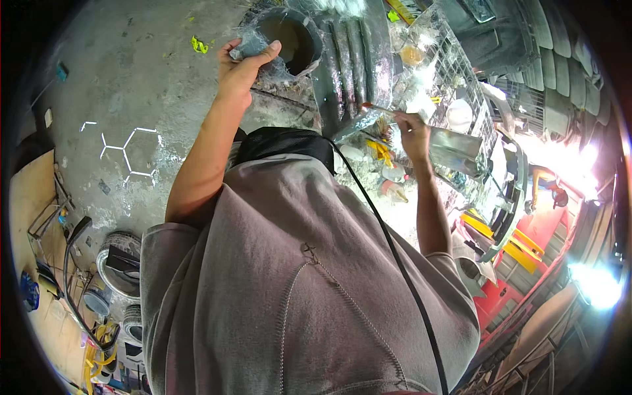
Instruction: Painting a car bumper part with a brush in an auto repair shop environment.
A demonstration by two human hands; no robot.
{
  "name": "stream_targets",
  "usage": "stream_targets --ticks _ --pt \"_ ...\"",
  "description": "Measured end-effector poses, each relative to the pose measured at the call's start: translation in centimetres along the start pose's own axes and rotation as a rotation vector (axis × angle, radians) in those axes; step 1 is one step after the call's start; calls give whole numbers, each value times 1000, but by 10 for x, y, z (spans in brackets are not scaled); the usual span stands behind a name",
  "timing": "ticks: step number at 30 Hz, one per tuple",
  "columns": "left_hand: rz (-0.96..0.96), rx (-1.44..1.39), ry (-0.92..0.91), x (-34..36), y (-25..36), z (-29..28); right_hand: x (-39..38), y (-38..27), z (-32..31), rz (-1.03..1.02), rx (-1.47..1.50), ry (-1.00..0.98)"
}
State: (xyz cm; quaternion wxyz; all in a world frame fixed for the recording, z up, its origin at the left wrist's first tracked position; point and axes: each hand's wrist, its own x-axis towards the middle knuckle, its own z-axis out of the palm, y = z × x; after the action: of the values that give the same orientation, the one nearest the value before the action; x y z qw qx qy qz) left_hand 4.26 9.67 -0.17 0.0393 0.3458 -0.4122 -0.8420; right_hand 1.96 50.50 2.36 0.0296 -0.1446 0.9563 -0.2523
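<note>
My left hand grips the near-left rim of a round tub, its thumb laid over the edge. Stringy, pale, dried residue crusts the tub's outside, and brownish stuff shows inside it. With its fingers closed, my right hand holds a thin brush whose reddish tip points left. That tip is over the near end of a dark, shiny panel with long raised ribs. White fibrous material lies at the panel's far end.
Right of the panel are a wire grid, a small amber container, a white rounded item and a bottle. Dark moulded parts are stacked at the far right. Tyres lie at left; another person is at right.
</note>
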Motion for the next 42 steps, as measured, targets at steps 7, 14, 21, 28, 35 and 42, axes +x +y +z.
stream_targets --ticks 7,14,21,28,35,42 --pt "20 -20 -3 5 -4 2 105 -10 5 -162 -102 -333" --pt "37 -7 -14 6 -5 1 198 -56 25 -313 -259 5" --pt "26 29 3 2 -1 -2 153 -46 31 -343 -146 234" --pt "42 26 -1 0 0 0 34 -3 4 11 -27 -88" --pt "39 2 -18 4 -2 -1 94 -10 -15 -171 -138 -283" --pt "29 5 -32 4 -1 0 180 -34 26 -295 -125 -28"
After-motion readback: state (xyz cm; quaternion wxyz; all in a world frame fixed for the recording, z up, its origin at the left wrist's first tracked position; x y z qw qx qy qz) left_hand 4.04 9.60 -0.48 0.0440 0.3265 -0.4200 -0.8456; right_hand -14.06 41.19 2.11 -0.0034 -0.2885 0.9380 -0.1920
